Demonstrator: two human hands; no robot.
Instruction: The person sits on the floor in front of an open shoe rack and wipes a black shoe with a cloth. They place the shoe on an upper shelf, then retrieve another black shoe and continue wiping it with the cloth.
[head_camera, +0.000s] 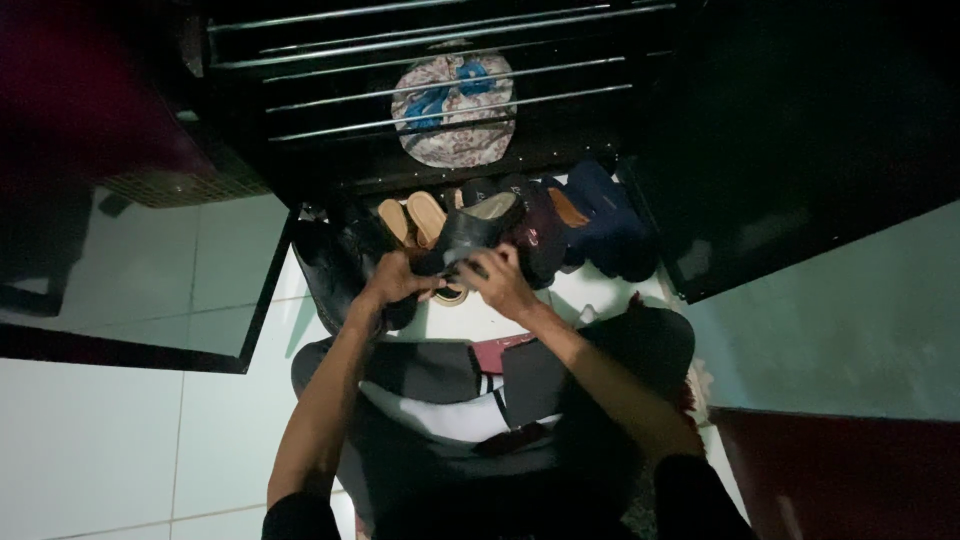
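Pretty dark overall, so hard to make out much detail. Both hands wrapped around a black shoe (478, 232), held right in front of the shoe rack (440, 60): left hand (395, 280) closed on the near end, right hand (500, 282) gripping the underside, fingers partly hidden behind the sole. Just below the rack, on the white tiled floor (120, 420), a crowded row of footwear: tan sandals (415, 218) touching the held shoe, dark blue shoes (605, 225) off to the rack's right, another black shoe (335, 265) to the left, mostly lost in shadow. Behind the rack's metal bars, a floral cloth bundle (455, 108) with a blue patch, partly striped over by the rods. Near side of the rack: knees and lap in dark clothing, cut off at the bottom edge. Dark door panel (800, 130) on the rack's right, glass-like panel (140, 270) on its left, boxing things in; only a narrow strip of floor between rack and knees.
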